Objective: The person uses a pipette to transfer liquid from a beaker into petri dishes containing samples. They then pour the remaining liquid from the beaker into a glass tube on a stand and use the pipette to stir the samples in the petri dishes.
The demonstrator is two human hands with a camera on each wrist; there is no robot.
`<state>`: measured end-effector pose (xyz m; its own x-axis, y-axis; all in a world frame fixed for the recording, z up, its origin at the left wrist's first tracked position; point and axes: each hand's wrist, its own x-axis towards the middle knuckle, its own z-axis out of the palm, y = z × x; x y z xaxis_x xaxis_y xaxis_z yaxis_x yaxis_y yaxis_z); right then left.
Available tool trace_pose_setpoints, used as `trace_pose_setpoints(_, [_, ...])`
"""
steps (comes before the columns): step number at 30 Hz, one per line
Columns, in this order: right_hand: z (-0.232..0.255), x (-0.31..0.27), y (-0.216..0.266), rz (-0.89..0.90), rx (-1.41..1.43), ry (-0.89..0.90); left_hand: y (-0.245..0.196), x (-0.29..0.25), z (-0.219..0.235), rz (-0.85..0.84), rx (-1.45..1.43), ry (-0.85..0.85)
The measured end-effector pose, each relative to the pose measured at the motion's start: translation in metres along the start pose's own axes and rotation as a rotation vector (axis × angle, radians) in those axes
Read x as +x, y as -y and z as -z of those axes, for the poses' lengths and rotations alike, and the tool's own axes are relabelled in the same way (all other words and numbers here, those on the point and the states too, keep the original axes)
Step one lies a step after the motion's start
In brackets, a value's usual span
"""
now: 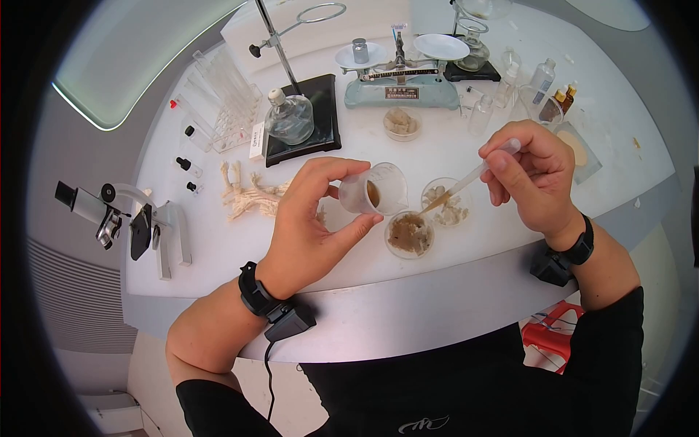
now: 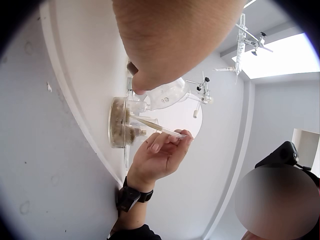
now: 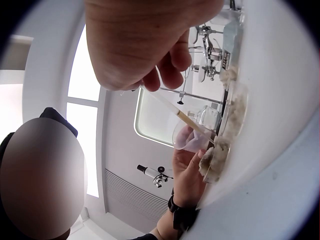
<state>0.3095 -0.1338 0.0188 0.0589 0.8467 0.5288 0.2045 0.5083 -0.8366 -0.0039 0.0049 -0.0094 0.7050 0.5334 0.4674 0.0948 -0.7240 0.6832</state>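
Note:
My left hand (image 1: 309, 218) grips a small clear beaker (image 1: 392, 182) between thumb and fingers, tilted on its side, with brown liquid inside. In my right hand (image 1: 537, 171) a plastic dropper (image 1: 472, 177) is pinched near its bulb and slants down to the left. Brown liquid fills the dropper's lower part, plain in the right wrist view. Its tip is right at the petri dish (image 1: 431, 248) of brown-stained, crumbly pale chunks (image 1: 408, 234), just below the beaker. A second petri dish (image 1: 469, 210) with paler pieces stands beside it, partly under the dropper.
Farther back are a third dish (image 1: 403, 138), a balance scale (image 1: 400, 93), a ring stand (image 1: 331, 120) and a round glass bottle (image 1: 290, 120). Ginseng-like roots (image 1: 247, 193) and a microscope (image 1: 138, 215) lie left. Brown dropper bottles (image 1: 562, 98) stand right.

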Motion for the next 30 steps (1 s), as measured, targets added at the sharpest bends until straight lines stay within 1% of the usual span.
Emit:
trace_pose_setpoints(7, [0.0018,-0.0015,0.0008,0.009,-0.056,0.017,-0.0007,0.0,0.0007,0.007,0.006,0.005])
trace_pose_setpoints(10, [0.0034,-0.0009,0.0013,0.027,-0.064,0.046,-0.0002,0.0,0.0,0.007,-0.006,-0.001])
trace_pose_setpoints(20, [0.0021,-0.0006,-0.0015,0.059,-0.065,0.05,-0.0014,-0.0003,-0.0001,0.016,-0.011,-0.006])
trace_pose_setpoints(22, [0.0006,-0.0008,-0.004,0.046,0.032,-0.012,-0.0025,0.0001,0.0005,0.024,0.0,0.003])
trace_pose_setpoints(25, [0.0057,-0.0005,-0.0031,0.007,0.031,-0.027,-0.0017,0.0,0.0008,0.013,0.005,0.001])
trace_pose_setpoints(26, [0.0047,-0.0001,-0.0032,0.006,0.031,-0.026,-0.0019,0.0,0.0007,0.013,0.005,0.0])
trace_pose_setpoints(28, [0.0014,0.0019,-0.0035,0.042,0.155,-0.106,-0.0029,0.0,0.0009,0.002,0.0,-0.015])
trace_pose_setpoints(30, [-0.0002,0.0032,-0.0003,0.027,0.154,-0.115,-0.0036,0.0005,0.0024,-0.005,0.02,-0.009])
